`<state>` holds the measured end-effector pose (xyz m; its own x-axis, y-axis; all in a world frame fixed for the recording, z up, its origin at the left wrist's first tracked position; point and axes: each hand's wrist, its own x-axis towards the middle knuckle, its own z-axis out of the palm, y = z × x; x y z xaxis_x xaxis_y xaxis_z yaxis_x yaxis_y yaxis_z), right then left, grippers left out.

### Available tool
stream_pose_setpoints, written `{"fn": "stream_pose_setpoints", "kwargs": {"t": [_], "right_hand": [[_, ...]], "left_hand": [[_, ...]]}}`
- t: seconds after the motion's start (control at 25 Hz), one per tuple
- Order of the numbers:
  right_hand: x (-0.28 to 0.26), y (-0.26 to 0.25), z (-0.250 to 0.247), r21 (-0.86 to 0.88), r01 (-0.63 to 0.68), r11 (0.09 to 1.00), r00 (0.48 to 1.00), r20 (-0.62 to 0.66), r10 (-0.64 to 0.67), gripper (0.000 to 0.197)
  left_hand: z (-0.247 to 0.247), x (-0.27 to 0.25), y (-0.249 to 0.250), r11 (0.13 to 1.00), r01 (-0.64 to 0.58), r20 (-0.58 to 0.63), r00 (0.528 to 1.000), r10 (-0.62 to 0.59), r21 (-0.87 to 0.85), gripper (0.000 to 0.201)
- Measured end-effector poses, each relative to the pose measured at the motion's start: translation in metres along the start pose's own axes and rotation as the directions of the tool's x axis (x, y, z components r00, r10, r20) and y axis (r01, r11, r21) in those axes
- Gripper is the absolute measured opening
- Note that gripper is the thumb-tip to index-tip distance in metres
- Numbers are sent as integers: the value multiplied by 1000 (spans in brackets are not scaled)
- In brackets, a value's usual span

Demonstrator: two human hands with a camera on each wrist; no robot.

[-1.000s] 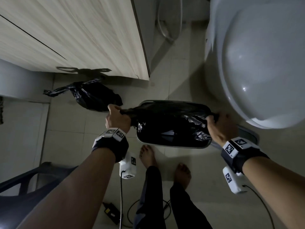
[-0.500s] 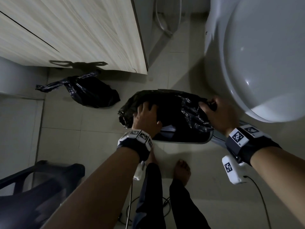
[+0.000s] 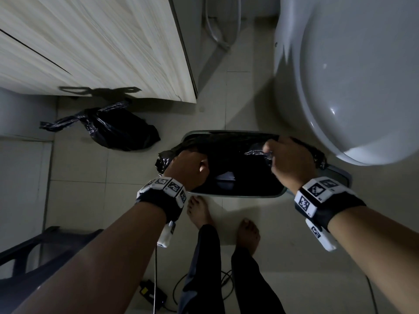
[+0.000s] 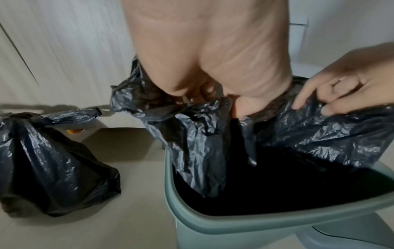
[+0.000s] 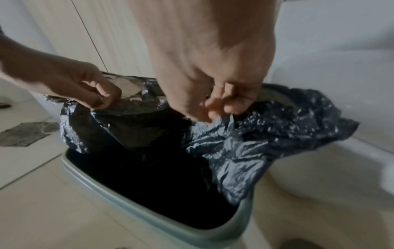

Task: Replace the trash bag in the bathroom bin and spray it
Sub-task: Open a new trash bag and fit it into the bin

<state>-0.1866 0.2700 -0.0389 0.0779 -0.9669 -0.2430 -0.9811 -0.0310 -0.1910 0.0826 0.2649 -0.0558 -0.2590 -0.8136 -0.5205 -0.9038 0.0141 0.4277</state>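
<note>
Left hand [image 3: 189, 165] back at bag [image 4: 198, 143] edge, seemingly pinching.

Wood-grain cabinet [image 3: 95, 46] fills upper left of head view. White toilet [image 3: 353, 82] upper right, hose [image 3: 217, 30] top centre between them. Dark plastic chair [image 3: 34, 257] lower left. Black adapter [image 3: 152, 293] plus cables on the tile floor [image 3: 79, 196] bottom centre, beside bare feet [image 3: 200, 211] and dark trouser legs [image 3: 226, 279].
</note>
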Motion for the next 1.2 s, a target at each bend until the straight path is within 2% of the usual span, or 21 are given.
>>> {"fn": "stream_pose_setpoints", "kwargs": {"t": [0.08, 0.16, 0.2, 0.32, 0.36, 0.4, 0.48, 0.56, 0.64, 0.72, 0.76, 0.8, 0.84, 0.88, 0.92, 0.96, 1.0, 1.04, 1.08, 1.12, 1.2], "right_hand": [[-2, -14, 8, 0, -58, 998, 980, 191, 57, 54], [-4, -20, 17, -156, -72, 985, 958, 263, 112, 68], [-5, -21, 19, -228, -75, 971, 953, 269, 137, 64], [-4, -15, 16, -352, -79, 933, 950, 258, 177, 24], [-6, -11, 15, -371, -54, 927, 944, 284, 168, 18], [-11, -7, 12, -367, -28, 930, 936, 317, 154, 19], [-24, 0, 4, -337, -26, 941, 934, 328, 143, 35], [-37, 9, -7, -299, -103, 949, 917, 342, 207, 52], [-45, 19, -11, -313, -169, 935, 834, 460, 305, 65], [-47, 20, -13, -332, -164, 929, 714, 610, 344, 74], [-49, 20, -12, -323, -172, 930, 678, 646, 350, 72], [-50, 19, -10, -306, -195, 932, 672, 650, 354, 65], [-51, 15, -7, -278, -238, 931, 693, 623, 363, 58], [-52, 11, -3, -244, -265, 933, 750, 556, 358, 54], [-53, 5, 0, -214, -251, 944, 834, 447, 323, 49], [-55, 1, 7, -169, -188, 968, 917, 322, 234, 43], [-57, -2, 15, -118, -73, 990, 968, 231, 99, 35], [-59, -2, 24, -79, 63, 995, 981, 189, -47, 28], [-61, -1, 34, -49, 172, 984, 965, 207, -159, 24], [-59, 2, 39, -31, 210, 977, 951, 240, -196, 27], [-57, 12, 41, -5, 128, 992, 950, 287, -121, 31]], "left_hand": [[-4, -6, 0, 998, -58, 14, 998, 58, 2, 27], [-7, -11, -3, 997, -50, 44, 998, 48, 50, 26], [-8, -14, -7, 996, -15, 61, 998, 10, 90, 28], [-11, -19, -16, 972, 87, 76, 991, -106, 219, 38], [-12, -21, -16, 961, 105, 91, 987, -132, 256, 39], [-11, -21, -16, 952, 118, 105, 983, -153, 283, 38], [-9, -24, -10, 941, 134, 116, 977, -178, 311, 30], [-4, -26, -4, 941, 169, 90, 975, -203, 293, 33], [5, -26, 1, 933, 212, 50, 970, -236, 290, 42], [14, -26, -1, 907, 209, -20, 976, -217, 365, 42], [18, -26, -3, 895, 187, -48, 982, -184, 405, 35], [23, -26, -6, 885, 170, -54, 985, -163, 433, 35], [28, -29, -9, 875, 160, -44, 987, -157, 457, 44], [33, -31, -12, 865, 152, -24, 987, -160, 478, 52], [35, -32, -12, 854, 144, -27, 988, -151, 501, 56], [37, -34, -10, 843, 136, -26, 989, -143, 520, 56], [40, -36, -8, 844, 111, -19, 993, -118, 525, 54], [43, -38, -7, 849, 67, 10, 996, -85, 524, 52], [44, -41, -5, 855, 23, 46, 997, -55, 518, 51], [46, -44, -6, 866, -31, 94, 995, -18, 500, 49], [48, -52, -8, 903, -110, 138, 989, 57, 415, 42]]}}
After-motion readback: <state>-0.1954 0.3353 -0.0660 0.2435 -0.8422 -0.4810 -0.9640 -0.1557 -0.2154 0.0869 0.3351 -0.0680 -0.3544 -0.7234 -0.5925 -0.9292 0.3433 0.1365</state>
